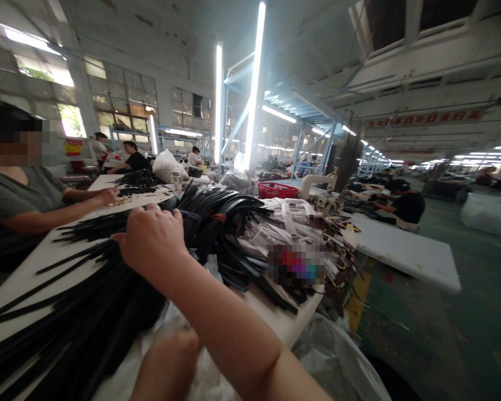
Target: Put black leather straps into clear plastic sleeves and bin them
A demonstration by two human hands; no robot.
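My right hand (pixel 152 236) reaches across to the left over a heap of long black straps (pixel 104 312). Its fingers curl down around some of the straps, with the knuckles up and the thumb to the left; the fingertips are hidden. Low in the view, my left hand (pixel 171 356) is smeared by motion beside the straps and crumpled clear plastic (pixel 173 317). What its fingers do cannot be made out. Behind my right hand lies a thick bundle of black straps (pixel 211 203), bound with an orange-brown tie (pixel 217 217).
White-wrapped straps with brown ends and metal rings (pixel 292 217) cover the table's right part. Behind them stand a red basket (pixel 278 190) and a cream sewing machine (pixel 319 189). A co-worker (pixel 20 195) handles small pieces across the table at left. A white tabletop (pixel 404 250) projects at right.
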